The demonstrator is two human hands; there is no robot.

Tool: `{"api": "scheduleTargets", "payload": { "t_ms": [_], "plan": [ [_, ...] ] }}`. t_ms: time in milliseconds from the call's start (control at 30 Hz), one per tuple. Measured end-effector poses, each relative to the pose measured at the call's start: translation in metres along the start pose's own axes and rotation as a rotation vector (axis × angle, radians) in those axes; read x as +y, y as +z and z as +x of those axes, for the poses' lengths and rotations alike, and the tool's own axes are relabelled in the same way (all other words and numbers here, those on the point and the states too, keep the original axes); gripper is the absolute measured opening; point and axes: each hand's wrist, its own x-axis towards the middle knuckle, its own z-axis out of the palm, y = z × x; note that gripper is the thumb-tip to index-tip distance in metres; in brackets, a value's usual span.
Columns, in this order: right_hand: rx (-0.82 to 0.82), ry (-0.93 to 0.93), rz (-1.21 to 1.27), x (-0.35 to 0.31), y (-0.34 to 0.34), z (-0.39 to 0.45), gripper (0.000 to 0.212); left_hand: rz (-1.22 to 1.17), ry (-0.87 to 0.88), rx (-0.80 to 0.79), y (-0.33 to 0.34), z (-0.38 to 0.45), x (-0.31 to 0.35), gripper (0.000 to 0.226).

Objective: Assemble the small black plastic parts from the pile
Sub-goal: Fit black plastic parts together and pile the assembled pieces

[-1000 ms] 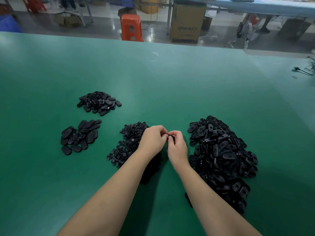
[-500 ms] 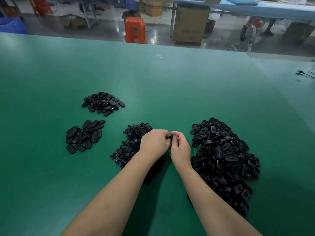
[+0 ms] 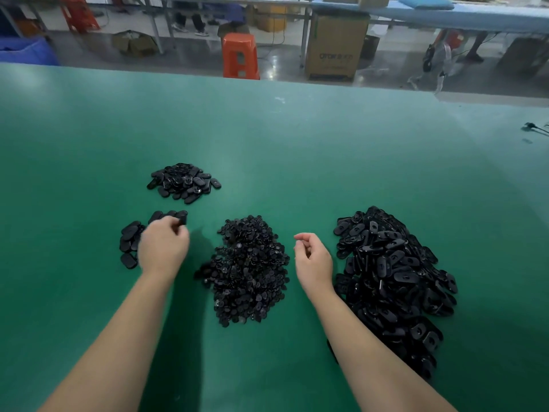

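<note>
Four heaps of black plastic parts lie on the green table (image 3: 297, 150). A big pile of oval shells (image 3: 395, 281) is on the right, and a pile of small round pieces (image 3: 249, 272) is in the middle. A small heap of ovals (image 3: 184, 182) sits far left. A flat group of ovals (image 3: 130, 239) lies near left. My left hand (image 3: 163, 248) hovers over this near-left group, fingers curled, pinching a black part (image 3: 181, 222) at its tips. My right hand (image 3: 313, 263) hangs between the middle and right piles, fingers loosely curled, holding nothing.
The table's far edge runs across the top. Beyond it stand an orange stool (image 3: 240, 55), a cardboard box (image 3: 335, 49) and a blue-topped bench (image 3: 445, 13). A black cable (image 3: 534, 126) lies at the table's right edge.
My hands were together over the middle pile, working one part. They have separated: the left hand swung left to the near-left group with the part, and the right hand stayed, empty.
</note>
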Motion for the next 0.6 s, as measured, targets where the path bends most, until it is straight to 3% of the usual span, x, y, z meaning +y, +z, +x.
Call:
{"api": "scheduleTargets", "payload": {
  "t_ms": [200,333,433,600],
  "plan": [
    [0.0,-0.003,-0.015,0.001,0.001,0.001,0.012,-0.018,-0.184,0.085,-0.009,0.008,-0.03,0.035],
    [0.0,0.0,-0.035,0.001,0.001,0.001,0.013,-0.139,0.0,0.102,0.007,-0.006,-0.017,0.033],
    [-0.001,-0.005,-0.07,0.001,0.002,0.001,0.014,-0.173,0.151,0.017,0.027,-0.024,-0.005,0.028],
    [-0.006,-0.015,-0.125,0.0,0.002,0.001,0.015,-0.12,0.198,-0.066,0.049,-0.043,-0.008,0.024]
  ]
}}
